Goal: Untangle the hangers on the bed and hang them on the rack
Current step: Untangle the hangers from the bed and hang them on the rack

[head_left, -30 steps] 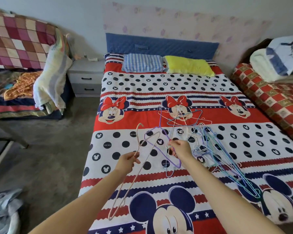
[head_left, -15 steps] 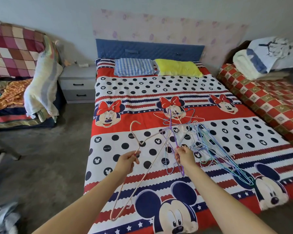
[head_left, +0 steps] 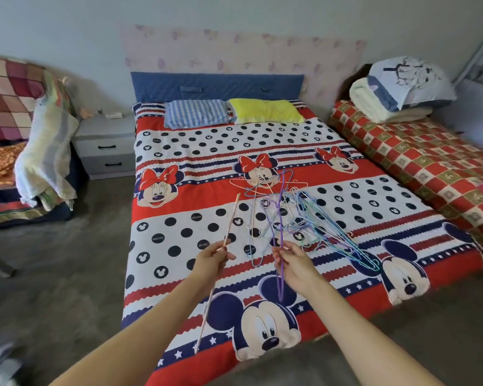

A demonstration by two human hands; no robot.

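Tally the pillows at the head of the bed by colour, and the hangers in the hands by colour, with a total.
Blue striped pillow: 1
Yellow pillow: 1
Pink hanger, in the left hand: 1
Purple hanger, in the right hand: 1
Total: 4
The tangled pile on the bed is too knotted to count.

forearms cut off, tangled hangers (head_left: 304,215) indistinct
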